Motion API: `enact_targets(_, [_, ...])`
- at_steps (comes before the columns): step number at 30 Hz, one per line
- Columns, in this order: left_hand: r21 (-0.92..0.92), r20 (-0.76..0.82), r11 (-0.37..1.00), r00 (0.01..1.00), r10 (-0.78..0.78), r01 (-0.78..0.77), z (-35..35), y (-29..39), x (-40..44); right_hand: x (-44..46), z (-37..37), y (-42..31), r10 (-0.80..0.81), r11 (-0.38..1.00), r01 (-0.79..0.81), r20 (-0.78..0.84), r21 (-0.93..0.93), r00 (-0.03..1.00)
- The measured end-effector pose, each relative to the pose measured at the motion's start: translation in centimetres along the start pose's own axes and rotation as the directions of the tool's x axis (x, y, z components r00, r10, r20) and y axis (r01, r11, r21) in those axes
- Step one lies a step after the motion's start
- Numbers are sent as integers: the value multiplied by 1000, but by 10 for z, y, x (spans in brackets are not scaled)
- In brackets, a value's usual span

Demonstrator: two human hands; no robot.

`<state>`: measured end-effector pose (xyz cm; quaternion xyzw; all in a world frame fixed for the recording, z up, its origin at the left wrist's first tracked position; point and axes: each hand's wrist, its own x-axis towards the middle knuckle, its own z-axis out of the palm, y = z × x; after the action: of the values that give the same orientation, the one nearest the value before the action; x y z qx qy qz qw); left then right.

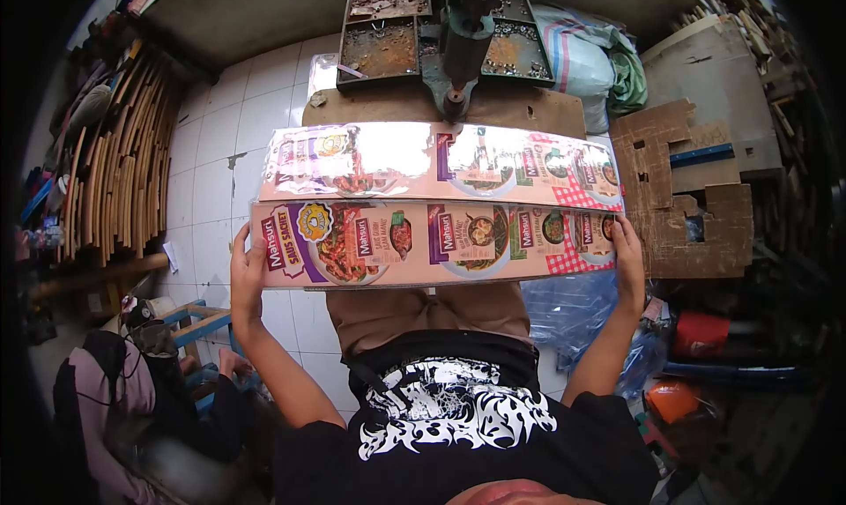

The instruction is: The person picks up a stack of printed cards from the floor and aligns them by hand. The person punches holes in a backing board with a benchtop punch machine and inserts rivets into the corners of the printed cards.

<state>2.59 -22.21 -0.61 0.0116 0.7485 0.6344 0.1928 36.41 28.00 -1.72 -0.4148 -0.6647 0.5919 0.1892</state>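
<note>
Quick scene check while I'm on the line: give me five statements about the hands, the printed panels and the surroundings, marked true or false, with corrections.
1. The left hand is at the left end of the near panel. True.
2. The near panel is blank. False: it carries food pictures and lettering.
3. Bright glare washes out part of the far panel. True.
4. The right hand is at the near panel's right end. True.
5. The person wears a plain white shirt. False: the shirt is black with a white print.
</note>
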Motion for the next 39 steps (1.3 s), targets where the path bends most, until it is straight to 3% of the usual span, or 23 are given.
enact_targets(7, [14,62,1000,998,13,-13,2,-2,2,-6,15,-7,6,999,-11,89,53,996])
enact_targets(9, [37,35,997,997,64,-66,3,-4,1,-9,19,-9,-30,992,23,53,120,998])
enact_targets(21, [109,-23,994,1000,-14,16,0,-7,-34,-31,12,5,20,984,-20,0,180,1000])
enact_targets(39, [22,-14,998,998,54,-53,5,-11,-18,-19,12,22,-33,957,49,-60,287,998])
